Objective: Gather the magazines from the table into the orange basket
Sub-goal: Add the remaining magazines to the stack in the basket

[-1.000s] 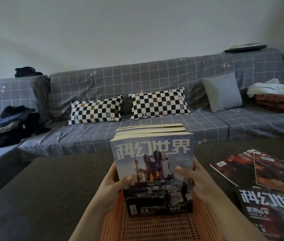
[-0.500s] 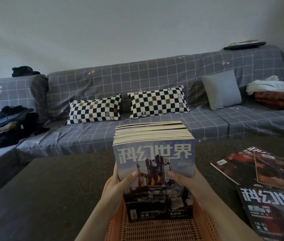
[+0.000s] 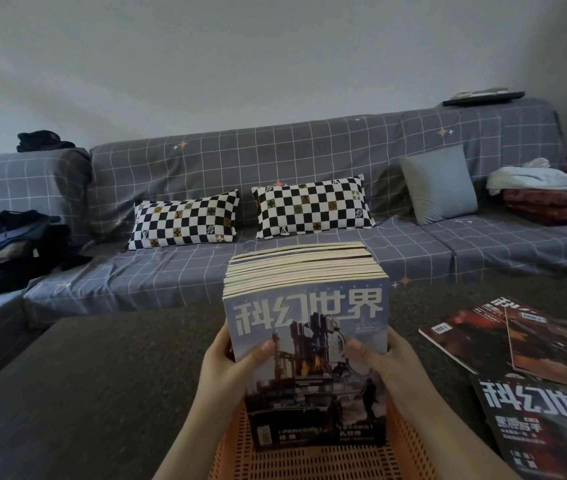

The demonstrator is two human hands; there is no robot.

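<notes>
Your left hand (image 3: 230,368) and right hand (image 3: 391,367) have slid further up the upright magazine stack (image 3: 310,358), still clamped on it inside the orange basket (image 3: 310,462), while three magazines (image 3: 531,368) wait along the tabletop's (image 3: 102,393) right edge.

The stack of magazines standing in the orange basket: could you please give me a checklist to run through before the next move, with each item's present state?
1. Both hands hold the stack: ok. The left hand and right hand grip the stack of magazines from either side, thumbs on the front cover.
2. Stack stands upright: ok.
3. Stack's lower edge is inside the orange basket: ok.
4. Stack rests on the basket floor: cannot tell.
5. All magazines gathered: not ok. The loose magazines lie on the table to the right.
6. Room left in the basket: cannot tell.
</notes>
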